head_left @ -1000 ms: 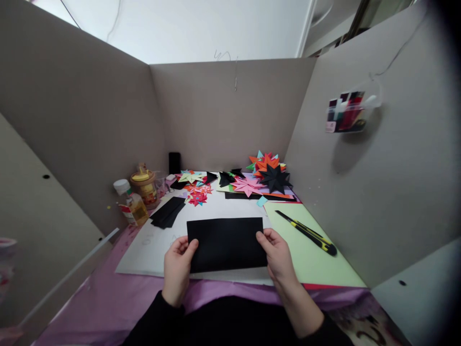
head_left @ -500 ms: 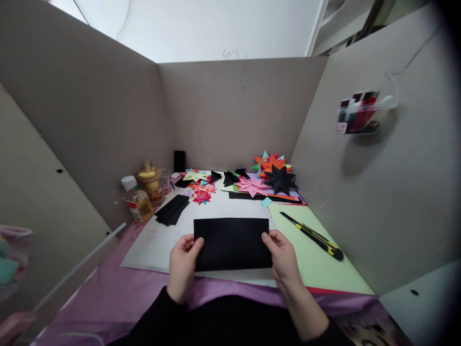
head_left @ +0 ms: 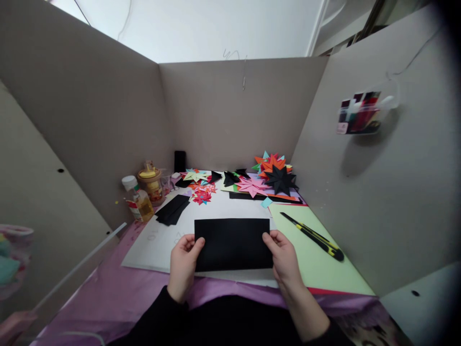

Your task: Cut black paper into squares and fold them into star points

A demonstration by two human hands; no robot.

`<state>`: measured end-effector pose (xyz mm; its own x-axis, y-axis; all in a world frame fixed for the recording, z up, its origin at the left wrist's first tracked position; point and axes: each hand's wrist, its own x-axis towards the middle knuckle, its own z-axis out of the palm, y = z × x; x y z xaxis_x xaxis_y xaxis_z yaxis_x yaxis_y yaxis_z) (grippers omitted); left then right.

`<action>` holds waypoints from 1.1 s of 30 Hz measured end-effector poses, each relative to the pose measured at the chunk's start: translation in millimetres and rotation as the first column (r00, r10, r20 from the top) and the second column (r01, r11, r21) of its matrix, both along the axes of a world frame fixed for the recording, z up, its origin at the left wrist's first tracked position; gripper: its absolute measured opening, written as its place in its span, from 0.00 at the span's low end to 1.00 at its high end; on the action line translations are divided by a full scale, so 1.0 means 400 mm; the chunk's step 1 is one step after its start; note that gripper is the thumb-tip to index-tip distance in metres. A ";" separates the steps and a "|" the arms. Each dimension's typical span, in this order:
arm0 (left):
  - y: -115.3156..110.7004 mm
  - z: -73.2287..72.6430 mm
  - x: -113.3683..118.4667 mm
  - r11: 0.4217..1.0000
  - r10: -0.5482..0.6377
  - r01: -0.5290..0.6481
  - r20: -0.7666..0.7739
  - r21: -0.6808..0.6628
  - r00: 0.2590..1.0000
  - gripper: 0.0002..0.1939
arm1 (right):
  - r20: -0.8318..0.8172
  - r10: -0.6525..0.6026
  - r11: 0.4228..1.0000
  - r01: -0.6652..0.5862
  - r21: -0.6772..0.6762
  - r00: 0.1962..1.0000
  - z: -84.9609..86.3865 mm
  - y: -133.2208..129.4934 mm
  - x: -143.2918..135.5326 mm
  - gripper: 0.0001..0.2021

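A black rectangular sheet of paper (head_left: 233, 245) is held up flat in front of me, above the white board (head_left: 216, 211). My left hand (head_left: 185, 262) pinches its left edge, thumb on the near face and fingers behind. At the opposite edge my right hand (head_left: 284, 259) grips the sheet the same way. Several black paper strips (head_left: 173, 210) lie fanned out to the left. On the right, a black and yellow utility knife (head_left: 313, 235) rests on light green paper (head_left: 324, 269).
Folded paper stars, among them a black star (head_left: 281, 180) and a pink star (head_left: 252, 186), are piled at the back. A glue bottle (head_left: 140, 202) and a brown jar (head_left: 151, 185) stand at the left. Grey panels (head_left: 237, 110) enclose three sides; a plastic holder (head_left: 360, 113) hangs right.
Almost nothing differs. Both hands hold the black sheet in the same place; the whole view has shifted very slightly.
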<state>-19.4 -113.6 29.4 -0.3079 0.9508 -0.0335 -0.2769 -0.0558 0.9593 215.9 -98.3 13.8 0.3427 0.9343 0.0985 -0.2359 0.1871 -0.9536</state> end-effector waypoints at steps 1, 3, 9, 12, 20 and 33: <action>-0.001 0.001 0.000 1.000 -0.002 0.002 0.000 -0.002 1.000 0.17 | -0.003 -0.001 1.000 0.001 0.000 1.000 0.000 0.000 0.000 0.14; -0.002 0.002 0.000 1.000 -0.006 0.006 -0.001 -0.005 1.000 0.17 | -0.010 -0.004 1.000 0.004 0.001 1.000 0.001 0.000 0.000 0.13; 0.000 -0.002 0.001 1.000 -0.013 0.013 0.003 0.002 1.000 0.17 | -0.009 -0.011 1.000 0.011 -0.001 1.000 0.002 0.000 0.000 0.14; 0.004 -0.007 0.000 1.000 -0.007 0.007 -0.002 -0.001 1.000 0.17 | -0.015 -0.005 1.000 0.005 -0.005 1.000 0.002 -0.001 0.000 0.14; 0.002 -0.008 0.000 1.000 -0.015 0.015 0.019 -0.007 1.000 0.17 | -0.003 -0.004 1.000 0.004 -0.011 1.000 -0.003 0.000 0.003 0.15; 0.036 -0.032 -0.033 0.997 -0.021 0.029 0.112 -0.077 0.994 0.19 | 0.154 0.082 0.996 -0.087 0.028 0.985 0.061 -0.029 -0.008 0.17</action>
<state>-32.5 -99.2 16.8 -0.2742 0.9512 -0.1412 -0.3821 0.0270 0.9237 212.7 -110.0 38.2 0.2416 0.9543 0.1759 -0.1049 0.2059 -0.9729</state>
